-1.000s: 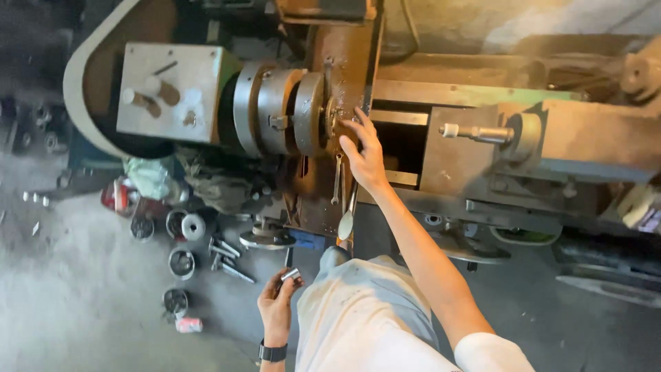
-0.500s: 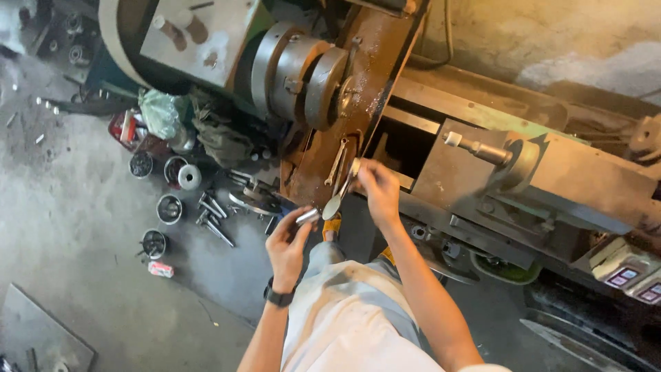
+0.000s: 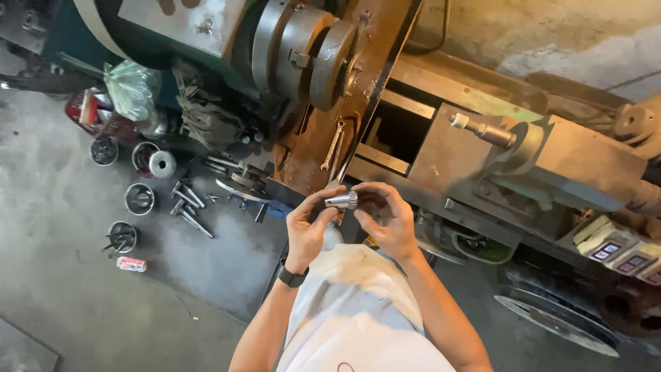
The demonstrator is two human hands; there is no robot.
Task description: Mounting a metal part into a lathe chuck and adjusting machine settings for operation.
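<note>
Head view: both hands up in front of torso, just off front edge of lathe bed (image 3: 441,165). Left hand (image 3: 308,231) pinching small metal drill chuck (image 3: 342,200) w/ thumb + fingertips, wrist w/ black watch (image 3: 291,277). Right hand (image 3: 387,220) curled round chuck's other end, fingers touching it. Chuck held horizontal between hands, below rusty plate (image 3: 344,103) w/ wrench (image 3: 333,146) lying on it. Lathe chuck (image 3: 306,48) near top edge. Tailstock (image 3: 523,148) off to right. Cans + loose bolts (image 3: 186,203) on floor (image 3: 69,289), left side.
</note>
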